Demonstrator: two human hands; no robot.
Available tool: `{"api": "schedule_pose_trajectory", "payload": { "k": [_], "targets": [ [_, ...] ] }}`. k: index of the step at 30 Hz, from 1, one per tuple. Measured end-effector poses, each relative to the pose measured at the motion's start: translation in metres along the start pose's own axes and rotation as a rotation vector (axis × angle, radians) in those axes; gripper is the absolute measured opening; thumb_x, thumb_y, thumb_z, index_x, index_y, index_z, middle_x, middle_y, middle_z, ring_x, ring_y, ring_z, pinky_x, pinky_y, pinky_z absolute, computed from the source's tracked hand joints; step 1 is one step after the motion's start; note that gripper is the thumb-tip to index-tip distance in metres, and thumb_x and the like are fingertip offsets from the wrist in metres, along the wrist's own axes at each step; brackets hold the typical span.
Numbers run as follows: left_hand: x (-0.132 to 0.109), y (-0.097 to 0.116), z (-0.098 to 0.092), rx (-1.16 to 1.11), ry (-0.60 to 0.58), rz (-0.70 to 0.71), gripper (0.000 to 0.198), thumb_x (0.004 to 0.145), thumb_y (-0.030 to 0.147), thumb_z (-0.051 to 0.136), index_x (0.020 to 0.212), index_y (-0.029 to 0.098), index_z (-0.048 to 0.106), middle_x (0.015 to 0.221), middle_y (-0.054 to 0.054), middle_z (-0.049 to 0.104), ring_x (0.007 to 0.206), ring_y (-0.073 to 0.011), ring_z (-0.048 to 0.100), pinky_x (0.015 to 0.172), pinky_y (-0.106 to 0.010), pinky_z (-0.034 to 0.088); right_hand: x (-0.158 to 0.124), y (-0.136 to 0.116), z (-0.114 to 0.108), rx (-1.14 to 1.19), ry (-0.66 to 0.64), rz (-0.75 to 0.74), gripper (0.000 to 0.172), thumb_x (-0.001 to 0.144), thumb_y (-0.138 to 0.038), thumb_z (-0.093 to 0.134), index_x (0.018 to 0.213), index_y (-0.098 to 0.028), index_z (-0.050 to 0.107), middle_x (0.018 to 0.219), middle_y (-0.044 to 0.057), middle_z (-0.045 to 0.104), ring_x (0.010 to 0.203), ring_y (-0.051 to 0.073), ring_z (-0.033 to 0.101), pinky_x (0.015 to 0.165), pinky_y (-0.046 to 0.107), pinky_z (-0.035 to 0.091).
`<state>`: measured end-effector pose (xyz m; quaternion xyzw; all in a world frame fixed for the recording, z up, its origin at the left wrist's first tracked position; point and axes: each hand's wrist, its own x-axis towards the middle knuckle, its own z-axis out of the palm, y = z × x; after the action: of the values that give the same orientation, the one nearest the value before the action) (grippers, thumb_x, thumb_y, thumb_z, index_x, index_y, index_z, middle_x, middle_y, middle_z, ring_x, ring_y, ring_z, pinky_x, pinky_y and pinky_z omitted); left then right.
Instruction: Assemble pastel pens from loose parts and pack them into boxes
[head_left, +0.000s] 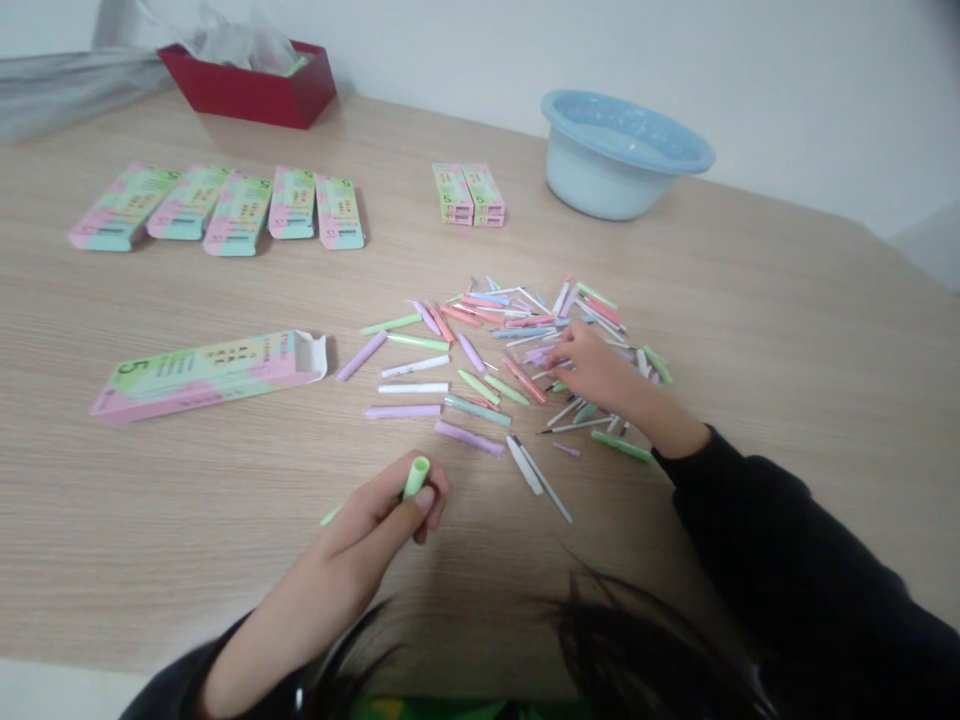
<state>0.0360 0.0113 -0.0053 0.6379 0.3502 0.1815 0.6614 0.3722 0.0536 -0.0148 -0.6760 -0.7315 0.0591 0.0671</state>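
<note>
My left hand (390, 505) is closed round a light green pen barrel (417, 476), its hollow end pointing up. Over the right side of a spread pile of pen parts, my right hand (589, 365) has its fingers bent down among the pieces; what they pinch, if anything, is hidden. The pile mixes purple, green, white, blue and red barrels, caps and thin refills. A purple barrel (469, 437) and a white cap (523, 465) with a refill (544, 480) beside it lie at its near edge. Part of a green piece (330, 514) shows behind my left wrist.
An open pastel carton (202, 378) lies at the left. Several similar cartons (238, 215) stand in a row behind it, with small stacked boxes (469, 195) farther right. A red bin (255, 90) and a blue basin (622, 165) stand at the back of the wooden table (787, 330).
</note>
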Motion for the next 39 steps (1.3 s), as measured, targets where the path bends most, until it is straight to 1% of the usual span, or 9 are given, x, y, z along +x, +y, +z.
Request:
{"api": "schedule_pose_trajectory", "payload": {
  "k": [5, 9, 12, 18, 22, 25, 29, 35, 39],
  "targets": [
    [0.003, 0.005, 0.001, 0.005, 0.022, 0.025, 0.028, 0.105, 0.043, 0.044, 0.092, 0.022, 0.058, 0.080, 0.001, 0.054, 0.079, -0.0183, 0.051, 0.077, -0.030, 0.039, 0.001, -0.009, 0.011, -0.042, 0.032, -0.078, 0.026, 0.093, -0.012, 0.049, 0.085, -0.012, 0.074, 0.108, 0.019, 0.061, 0.095, 0.029, 0.058, 0.086, 0.041, 0.044],
    [0.006, 0.008, 0.003, -0.003, 0.014, 0.048, 0.027, 0.105, 0.040, 0.043, 0.093, 0.021, 0.056, 0.078, 0.001, 0.053, 0.077, -0.0175, 0.049, 0.075, -0.031, 0.039, -0.003, -0.017, -0.003, -0.038, 0.097, -0.128, 0.022, 0.095, -0.012, 0.046, 0.089, -0.015, 0.068, 0.119, 0.020, 0.064, 0.108, 0.034, 0.057, 0.096, 0.050, 0.036],
    [0.006, 0.009, 0.007, 0.009, -0.008, 0.084, 0.026, 0.105, 0.039, 0.043, 0.094, 0.020, 0.056, 0.078, 0.002, 0.051, 0.076, -0.0167, 0.048, 0.075, -0.031, 0.039, -0.015, -0.031, -0.025, 0.046, 0.165, -0.136, 0.020, 0.097, -0.012, 0.042, 0.096, -0.018, 0.062, 0.094, 0.010, 0.071, 0.090, 0.025, 0.062, 0.097, 0.050, 0.037],
    [0.004, 0.011, 0.023, 0.027, -0.088, 0.105, 0.022, 0.105, 0.033, 0.043, 0.096, 0.019, 0.056, 0.076, 0.003, 0.047, 0.075, -0.0157, 0.046, 0.074, -0.031, 0.038, -0.062, -0.055, -0.072, 0.973, 0.247, 0.060, 0.013, 0.094, -0.027, 0.061, 0.103, -0.025, 0.070, 0.064, -0.003, 0.062, 0.057, 0.014, 0.057, 0.059, 0.029, 0.046],
    [0.004, 0.010, 0.034, -0.042, -0.124, 0.130, 0.019, 0.105, 0.031, 0.043, 0.098, 0.019, 0.055, 0.076, 0.004, 0.046, 0.072, -0.0144, 0.045, 0.071, -0.029, 0.039, -0.086, -0.051, -0.084, 1.458, 0.061, 0.148, 0.037, 0.083, -0.058, 0.068, 0.096, -0.025, 0.078, 0.089, 0.007, 0.078, 0.076, 0.022, 0.072, 0.066, 0.036, 0.057],
    [0.005, 0.010, 0.038, -0.015, -0.132, 0.163, 0.020, 0.105, 0.030, 0.043, 0.094, 0.019, 0.054, 0.076, 0.003, 0.046, 0.073, -0.0144, 0.046, 0.072, -0.028, 0.039, -0.099, -0.060, -0.082, 1.582, 0.052, 0.073, 0.034, 0.079, -0.058, 0.076, 0.094, -0.027, 0.079, 0.084, 0.004, 0.080, 0.072, 0.022, 0.073, 0.065, 0.036, 0.058],
    [0.005, 0.014, 0.039, 0.045, -0.143, 0.211, 0.020, 0.106, 0.027, 0.042, 0.091, 0.019, 0.054, 0.078, 0.003, 0.048, 0.075, -0.0144, 0.046, 0.073, -0.028, 0.039, -0.110, -0.096, -0.070, 1.539, 0.034, 0.010, 0.027, 0.096, -0.045, 0.065, 0.083, -0.025, 0.076, 0.054, -0.001, 0.066, 0.047, 0.014, 0.057, 0.047, 0.027, 0.046],
    [0.006, 0.015, 0.039, 0.043, -0.190, 0.277, 0.015, 0.106, 0.024, 0.045, 0.100, 0.019, 0.058, 0.089, 0.001, 0.053, 0.081, -0.0145, 0.047, 0.077, -0.028, 0.040, -0.112, -0.132, -0.048, 1.213, 0.135, -0.075, 0.036, 0.105, -0.038, 0.050, 0.078, -0.021, 0.066, 0.065, -0.001, 0.063, 0.058, 0.011, 0.056, 0.054, 0.025, 0.044],
    [0.007, 0.011, 0.040, 0.023, -0.205, 0.312, 0.017, 0.106, 0.027, 0.044, 0.098, 0.019, 0.058, 0.085, 0.001, 0.051, 0.077, -0.0146, 0.046, 0.076, -0.028, 0.041, -0.110, -0.135, -0.042, 0.954, 0.074, -0.113, 0.042, 0.105, -0.034, 0.047, 0.066, -0.020, 0.059, 0.062, -0.001, 0.060, 0.059, 0.012, 0.056, 0.058, 0.026, 0.044]
  ]
}}
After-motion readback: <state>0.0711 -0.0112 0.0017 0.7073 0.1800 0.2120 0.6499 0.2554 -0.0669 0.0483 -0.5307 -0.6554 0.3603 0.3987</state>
